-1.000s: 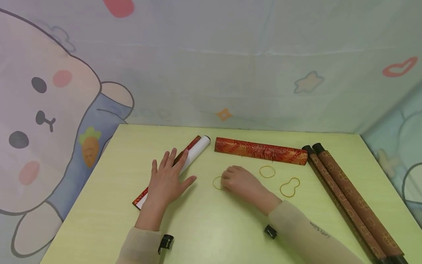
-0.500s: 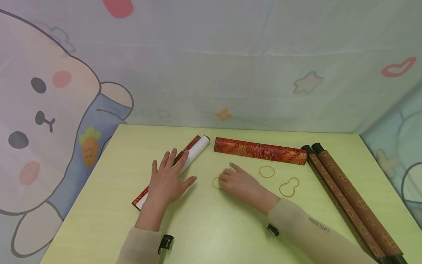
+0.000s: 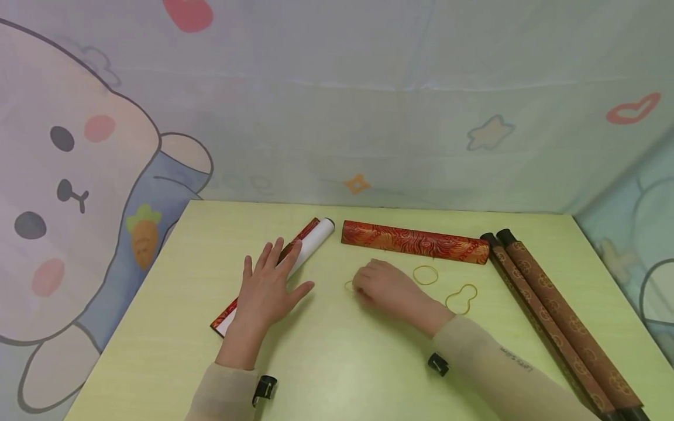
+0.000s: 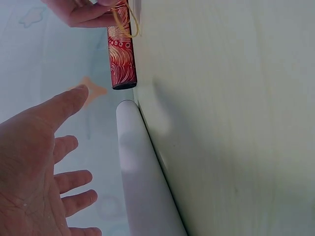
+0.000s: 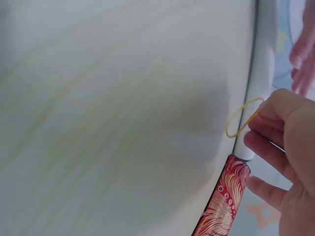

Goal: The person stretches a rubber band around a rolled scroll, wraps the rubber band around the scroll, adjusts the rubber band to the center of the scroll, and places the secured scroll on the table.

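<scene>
My left hand [image 3: 265, 289] lies with fingers spread over a white paper roll [image 3: 317, 235] that has a red patterned edge [image 3: 227, 313], slanting across the table's left half. In the left wrist view, its fingers look straight and hold nothing. To the right, my right hand [image 3: 392, 289] pinches a yellow rubber band [image 5: 231, 135] between thumb and fingertips; the loop hangs clear of them in the right wrist view. Two more rubber bands lie near that hand, a round band [image 3: 414, 279] and a pinched-in band [image 3: 475, 290]. Behind them lies a red-and-gold patterned roll [image 3: 416, 241].
Two long brown patterned rolls [image 3: 574, 316] with black ends lie side by side along the right of the pale yellow table [image 3: 337, 374]. A printed cloth [image 3: 316, 117] hangs behind the table's back edge.
The right hand's fingers have shifted slightly and drawn in on the rubber band, whose visible loop looks smaller now. The left hand and the rolls have stayed in place.
</scene>
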A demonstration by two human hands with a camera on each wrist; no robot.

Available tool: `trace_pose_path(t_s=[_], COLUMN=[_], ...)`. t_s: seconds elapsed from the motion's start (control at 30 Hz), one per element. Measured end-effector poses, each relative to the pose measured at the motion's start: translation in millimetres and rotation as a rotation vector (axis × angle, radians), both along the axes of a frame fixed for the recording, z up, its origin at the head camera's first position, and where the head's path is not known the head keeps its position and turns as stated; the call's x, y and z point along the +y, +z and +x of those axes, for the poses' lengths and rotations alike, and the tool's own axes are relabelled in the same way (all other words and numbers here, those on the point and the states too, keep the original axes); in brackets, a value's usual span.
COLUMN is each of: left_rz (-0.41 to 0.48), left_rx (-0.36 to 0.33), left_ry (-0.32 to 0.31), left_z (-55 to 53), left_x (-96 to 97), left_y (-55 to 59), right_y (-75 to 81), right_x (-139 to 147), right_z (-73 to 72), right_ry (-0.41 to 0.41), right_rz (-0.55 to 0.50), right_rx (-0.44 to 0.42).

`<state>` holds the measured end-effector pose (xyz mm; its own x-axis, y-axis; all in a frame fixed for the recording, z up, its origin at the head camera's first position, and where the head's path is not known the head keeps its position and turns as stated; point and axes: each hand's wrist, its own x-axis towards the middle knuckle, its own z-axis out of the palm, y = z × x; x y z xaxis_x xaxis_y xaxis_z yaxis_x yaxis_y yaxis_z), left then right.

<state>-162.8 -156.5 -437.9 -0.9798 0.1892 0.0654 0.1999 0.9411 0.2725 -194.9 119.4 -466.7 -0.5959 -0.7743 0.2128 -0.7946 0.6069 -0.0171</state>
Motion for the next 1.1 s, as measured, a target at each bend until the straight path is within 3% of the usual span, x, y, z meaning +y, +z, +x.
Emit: trace_pose_path(t_s=[0.3,0.43,0.67,1.1], left_rz=[0.046,0.079,0.166,0.447], left_rx=[0.018,0.047,0.102,0.075], left_ry=[-0.040,-0.085,-0.170,-0.283], left_z=[0.3,-0.5,-5.4,-17.0], left_x=[3.9,8.8,19.7,39.2], left_y=[2.9,4.8,7.2,7.2], right_y=[14.1,25.5,45.4,66.2], right_x=[14,18,21,17], right_z=[-3.5,-2.9,0.0,7.4], right_ry=[-0.072,-0.093,-0.072,0.026], right_rz=[-0.241,-0.321,-0.420,-0.548], right_rx=[-0.218,-0.259,-0.286,-0.265])
